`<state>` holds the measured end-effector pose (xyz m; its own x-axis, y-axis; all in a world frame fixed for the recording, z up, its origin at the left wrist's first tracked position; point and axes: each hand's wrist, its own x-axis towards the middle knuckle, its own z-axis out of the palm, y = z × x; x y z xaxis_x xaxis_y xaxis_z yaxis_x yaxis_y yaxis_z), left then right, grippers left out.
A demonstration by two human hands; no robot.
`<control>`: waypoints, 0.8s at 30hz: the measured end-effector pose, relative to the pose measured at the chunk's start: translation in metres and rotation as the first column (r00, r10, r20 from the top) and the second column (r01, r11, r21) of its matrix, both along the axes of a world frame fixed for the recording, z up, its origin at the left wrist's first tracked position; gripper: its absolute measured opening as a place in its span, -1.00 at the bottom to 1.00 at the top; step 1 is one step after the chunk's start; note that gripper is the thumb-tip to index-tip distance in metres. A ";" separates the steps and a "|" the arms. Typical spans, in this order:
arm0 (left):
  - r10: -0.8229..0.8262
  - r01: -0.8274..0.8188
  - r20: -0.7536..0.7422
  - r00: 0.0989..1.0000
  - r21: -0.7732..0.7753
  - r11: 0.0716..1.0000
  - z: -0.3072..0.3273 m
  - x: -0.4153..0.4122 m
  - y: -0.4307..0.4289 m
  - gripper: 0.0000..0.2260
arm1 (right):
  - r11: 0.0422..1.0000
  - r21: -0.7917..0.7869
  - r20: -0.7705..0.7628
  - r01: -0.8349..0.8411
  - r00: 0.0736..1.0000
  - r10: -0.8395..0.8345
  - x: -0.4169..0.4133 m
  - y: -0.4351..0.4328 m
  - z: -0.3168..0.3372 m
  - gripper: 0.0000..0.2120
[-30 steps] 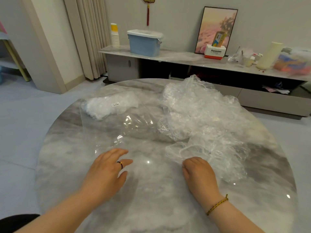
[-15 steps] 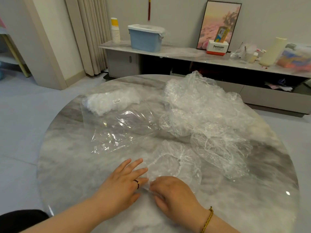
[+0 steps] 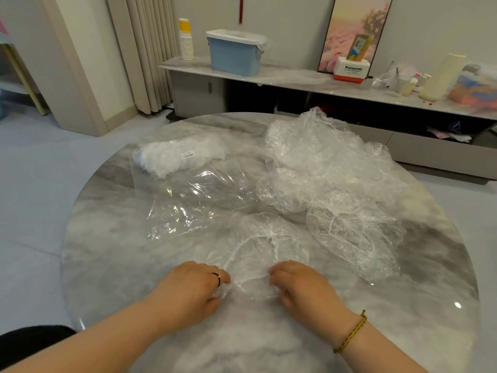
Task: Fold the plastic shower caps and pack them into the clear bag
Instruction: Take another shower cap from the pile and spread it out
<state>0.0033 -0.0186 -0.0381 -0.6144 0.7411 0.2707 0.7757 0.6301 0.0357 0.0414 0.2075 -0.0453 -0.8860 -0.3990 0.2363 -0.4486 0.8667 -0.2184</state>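
Left hand (image 3: 188,289) and right hand (image 3: 298,286) each pinch the near rim of one shower cap (image 3: 258,251). Together at its edge half a second ago, they now draw apart, likely spreading it for a first fold on the marble table (image 3: 107,265). The cap lies just beside the pile (image 3: 330,168) at right, with the clear bag (image 3: 193,195) at far left. Fingertips vanish under film; the pile's count and the bag's mouth cannot be made out.
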 end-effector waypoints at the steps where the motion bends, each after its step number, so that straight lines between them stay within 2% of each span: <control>1: -0.018 0.018 0.011 1.000 -0.001 1.000 0.001 0.002 0.000 -0.70 | 0.999 -0.023 0.030 0.030 0.999 -0.030 -0.001 0.001 -0.001 -0.77; 4: -0.069 0.068 0.040 0.997 0.022 0.997 -0.002 0.005 0.002 -0.66 | 0.987 -0.138 0.131 0.076 0.990 -0.058 -0.001 0.001 0.002 -0.79; 7: -0.107 0.104 0.057 0.993 0.059 0.993 -0.005 0.004 0.002 -0.60 | 0.936 -0.282 0.287 0.211 0.949 -0.128 -0.002 0.008 0.006 -0.75; 9: -0.123 0.122 0.077 0.989 0.016 0.992 -0.005 0.003 0.000 -0.52 | 0.891 -0.363 0.387 0.273 0.914 -0.122 0.000 0.009 0.007 -0.75; 11: -0.127 0.133 0.098 0.987 -0.051 0.990 -0.004 0.005 -0.001 -0.43 | 0.849 -0.418 0.428 0.323 0.894 -0.130 0.001 0.010 0.009 -0.65; 13: -0.114 0.126 0.132 0.985 -0.086 0.988 -0.002 0.006 -0.002 -0.38 | 0.841 -0.418 0.462 0.343 0.878 -0.128 0.002 0.012 0.014 -0.71; 15: -0.092 0.105 0.156 0.983 -0.077 0.991 -0.001 0.006 -0.001 -0.44 | 0.857 -0.374 0.499 0.356 0.856 -0.138 0.004 0.016 0.018 -0.87; 18: -0.112 0.112 0.113 0.987 0.006 0.994 -0.004 0.004 0.004 -0.65 | 0.878 -0.321 0.503 0.354 0.850 -0.158 0.004 0.020 0.021 -0.79; 20: -0.095 0.091 0.112 0.989 0.043 0.995 -0.007 0.003 0.006 -0.69 | 0.882 -0.295 0.516 0.369 0.838 -0.178 0.005 0.020 0.023 -0.73; 22: -0.058 0.041 0.176 0.983 0.097 0.994 -0.011 0.000 0.002 -0.73 | 0.886 -0.266 0.518 0.380 0.831 -0.201 0.005 0.019 0.026 -0.69; 24: -0.040 -0.014 0.313 0.949 0.170 0.985 -0.011 -0.002 0.000 -0.73 | 0.874 -0.260 0.512 0.410 0.826 -0.235 0.005 0.018 0.029 -0.64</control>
<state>0.0013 -0.0182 -0.0492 -0.6791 0.7100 0.1865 0.7156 0.5837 0.3837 0.0466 0.2255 -0.0166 -0.9869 -0.0398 -0.1563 0.0693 0.7705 -0.6337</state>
